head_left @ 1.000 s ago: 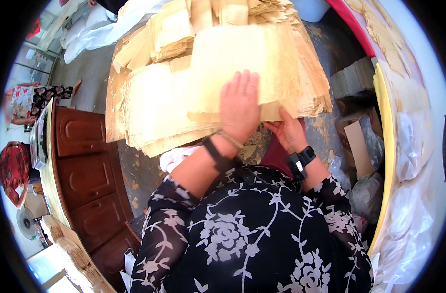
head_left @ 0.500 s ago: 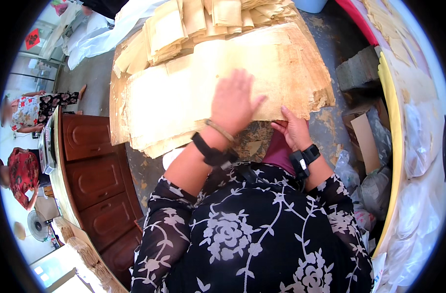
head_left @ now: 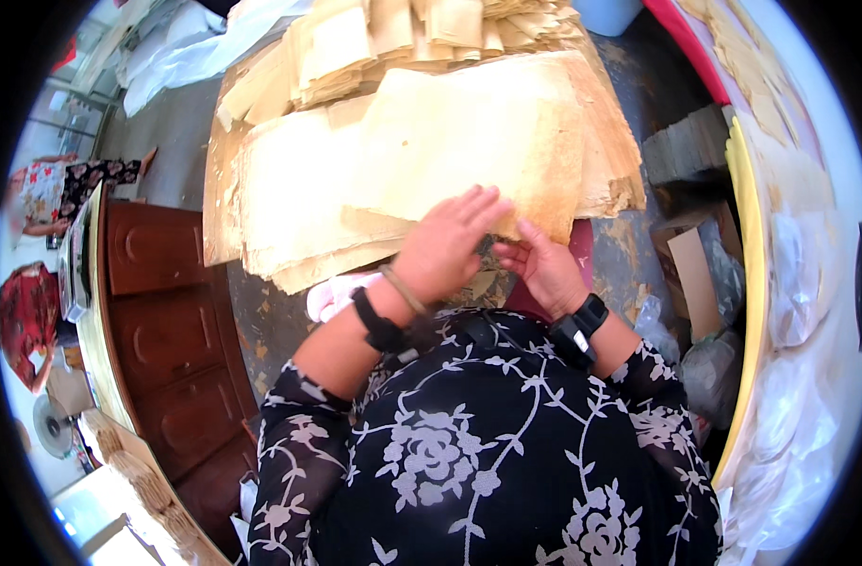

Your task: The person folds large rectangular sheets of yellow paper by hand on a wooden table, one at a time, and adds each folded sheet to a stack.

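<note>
A large thin tan sheet [head_left: 473, 132] lies askew on top of a ragged-edged stack of similar sheets [head_left: 299, 189]; I cannot tell what they are made of. At the sheet's near edge, my right hand [head_left: 549, 269] pinches its corner between thumb and fingers. My left hand [head_left: 455, 236] is open just to the left, its fingers stretched out over the near edge with nothing held. Both wrists wear black bands. Beyond the stack, folded tan bundles [head_left: 332, 42] are piled together.
The stack rests on a wooden board [head_left: 222, 203]. A brown wooden cabinet [head_left: 162, 250] stands at left, with two people [head_left: 35, 316] beyond it. Grey blocks [head_left: 686, 146], an open cardboard box [head_left: 700, 274] and plastic bags [head_left: 719, 368] sit at right, beside a yellow-edged surface [head_left: 747, 283].
The top sheet has shifted toward me and turned askew on the stack. My left hand has slid from its middle to the near edge; my right hand has come closer to me.
</note>
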`<move>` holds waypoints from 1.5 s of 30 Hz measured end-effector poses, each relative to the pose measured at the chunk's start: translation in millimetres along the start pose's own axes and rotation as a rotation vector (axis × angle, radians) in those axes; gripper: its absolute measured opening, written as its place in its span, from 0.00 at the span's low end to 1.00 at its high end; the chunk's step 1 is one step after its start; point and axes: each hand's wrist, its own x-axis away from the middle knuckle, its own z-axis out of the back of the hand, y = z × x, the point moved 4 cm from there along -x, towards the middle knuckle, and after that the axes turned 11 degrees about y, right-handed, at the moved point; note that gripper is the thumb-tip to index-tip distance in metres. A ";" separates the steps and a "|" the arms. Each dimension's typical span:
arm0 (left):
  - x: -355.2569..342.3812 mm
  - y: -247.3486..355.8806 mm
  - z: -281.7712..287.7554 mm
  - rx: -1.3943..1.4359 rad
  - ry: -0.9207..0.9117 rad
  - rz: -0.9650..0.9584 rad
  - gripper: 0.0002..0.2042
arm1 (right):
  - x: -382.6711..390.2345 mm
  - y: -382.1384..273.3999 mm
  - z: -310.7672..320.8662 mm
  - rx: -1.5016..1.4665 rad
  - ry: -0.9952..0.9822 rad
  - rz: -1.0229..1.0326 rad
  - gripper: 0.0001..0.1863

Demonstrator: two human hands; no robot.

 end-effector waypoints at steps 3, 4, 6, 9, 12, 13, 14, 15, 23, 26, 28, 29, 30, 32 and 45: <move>29.3 -18.2 -4.3 -0.039 0.202 0.098 0.23 | 17.5 13.1 -31.0 0.287 -0.221 0.015 0.20; 42.7 -31.6 3.3 -0.070 0.246 0.130 0.19 | 23.5 17.8 -38.2 0.462 -0.397 0.048 0.22; 66.4 -49.7 26.5 -0.183 0.343 0.082 0.12 | 24.7 24.5 -33.8 0.544 -0.501 -0.036 0.19; 110.5 -70.1 50.6 -0.245 0.315 0.133 0.15 | 19.2 21.7 -27.6 0.754 -0.533 -0.001 0.14; 124.8 -72.2 54.5 -0.319 0.237 0.168 0.17 | 6.1 16.9 -31.2 0.825 -0.576 0.175 0.15; 123.1 -73.4 54.0 -0.291 0.242 0.139 0.17 | 6.1 17.2 -35.7 0.833 -0.579 0.174 0.15; 121.5 -74.4 53.3 -0.263 0.245 0.109 0.16 | 8.2 18.6 -42.8 0.899 -0.629 0.207 0.13; 122.0 -76.7 51.1 -0.263 0.251 0.112 0.16 | 10.7 19.3 -49.4 0.963 -0.677 0.241 0.12; 120.2 -134.4 59.7 0.646 0.457 1.147 0.17 | 13.2 -38.9 -122.2 1.246 -0.440 1.345 0.17; 118.8 -151.0 54.8 0.563 0.441 1.180 0.18 | -6.1 -37.9 -149.7 1.505 -0.356 1.614 0.22; 119.8 -166.0 45.1 0.460 0.476 1.036 0.18 | -32.9 -28.7 -153.5 1.667 -0.309 1.639 0.22; 118.0 -166.5 46.4 0.462 0.478 1.041 0.18 | -42.3 -25.5 -153.8 1.670 -0.314 1.636 0.22; 115.8 -166.7 49.0 0.318 0.399 1.040 0.17 | -51.7 -22.2 -153.3 1.719 -0.293 1.630 0.23; 106.9 -162.2 54.8 0.180 0.314 1.042 0.17 | -66.1 -17.6 -152.9 1.773 -0.276 1.613 0.23; 71.5 -113.0 58.9 -0.544 0.266 0.470 0.32 | -92.0 -16.1 -147.7 1.930 -0.276 1.505 0.29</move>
